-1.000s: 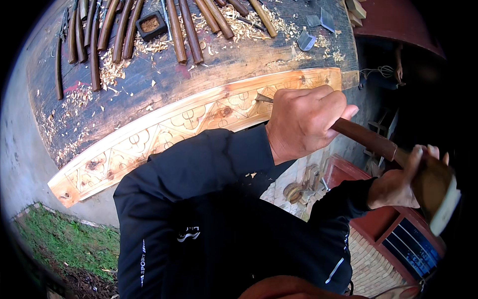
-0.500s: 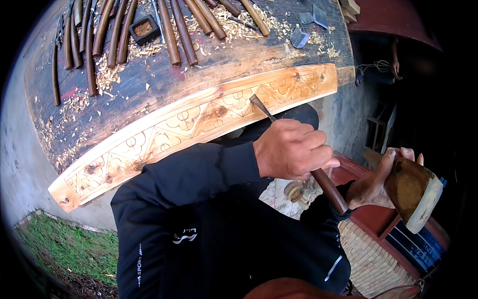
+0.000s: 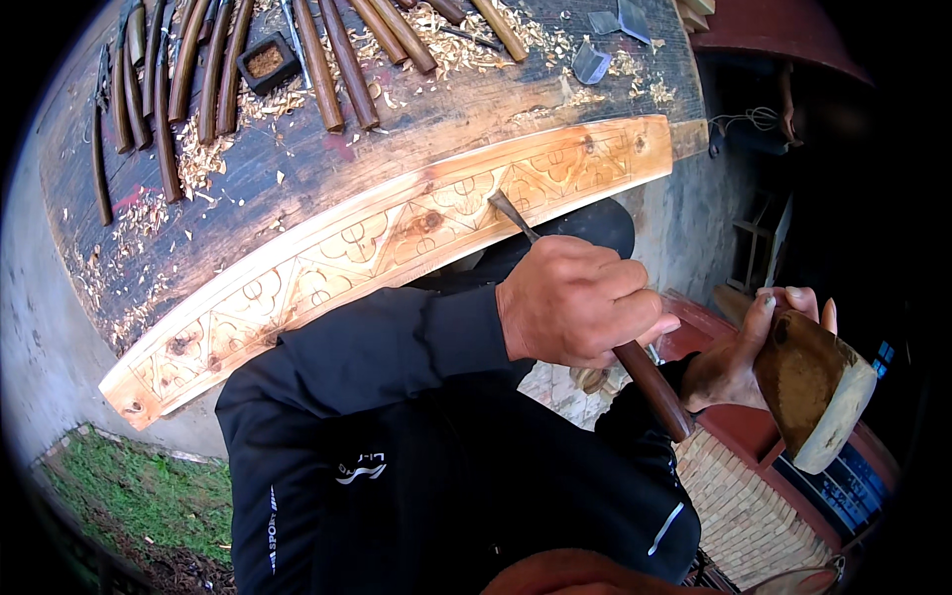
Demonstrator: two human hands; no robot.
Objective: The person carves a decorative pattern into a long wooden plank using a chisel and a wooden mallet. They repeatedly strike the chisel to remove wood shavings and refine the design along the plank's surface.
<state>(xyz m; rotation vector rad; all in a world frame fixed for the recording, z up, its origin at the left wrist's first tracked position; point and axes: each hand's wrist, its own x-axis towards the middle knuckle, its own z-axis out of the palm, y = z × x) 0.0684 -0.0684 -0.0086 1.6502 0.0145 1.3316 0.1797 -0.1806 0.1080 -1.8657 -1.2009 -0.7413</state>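
My left hand (image 3: 585, 302) is closed around a chisel (image 3: 653, 389) with a brown wooden handle. The flared metal tip touches, or nearly touches, the patterned face of a long pale wooden board (image 3: 332, 253). Outlined arches, zigzags and flower-like shapes run along this board, which lies slantwise at the table's near edge. Off to the right, my right hand (image 3: 736, 365) grips a wooden mallet (image 3: 805, 387), held apart from the chisel's handle end. The mallet head hides part of the right hand's fingers and the mallet's own handle.
A dark worn table (image 3: 248, 188) carries several wooden-handled carving tools (image 3: 213, 84), a small black square box (image 3: 268, 64) and scattered shavings (image 3: 203, 159). Clear plastic-looking pieces (image 3: 591, 64) lie at its far right. Grass (image 3: 139, 496) shows at lower left, brick paving (image 3: 744, 506) at lower right.
The chisel tip has shifted slightly left along the board, and the left hand with it. The mallet has moved a little left. The whole view has shifted slightly.
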